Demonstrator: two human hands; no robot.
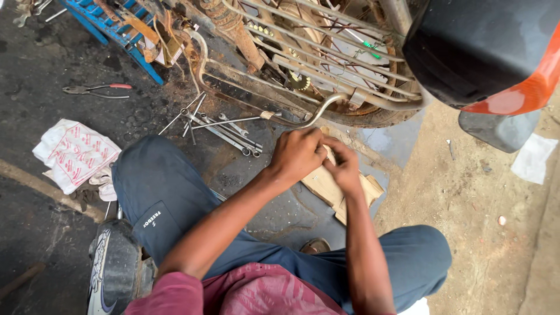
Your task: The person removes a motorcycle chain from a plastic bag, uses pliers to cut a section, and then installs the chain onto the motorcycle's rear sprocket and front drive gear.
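maroon shirt (256, 294) and blue trousers (169, 198) of the crouching person, bottom centre of the frame. left hand (297, 154) and right hand (343, 166), centre frame, pressed together, fingers curled around something small between them; what it is cannot be told. torn cardboard (326, 189) on the ground just beneath the hands. bent metal rod (256, 119) running from centre left to just above the left hand. loose spanners (224, 131) scattered on the dark floor, left of the hands. red-handled pliers (96, 89), upper left. white printed cloth (76, 153), left edge. rusted motorcycle wheel and frame (315, 58), top centre. black and orange mudguard (496, 52), upper right. blue stand (116, 29), top left.
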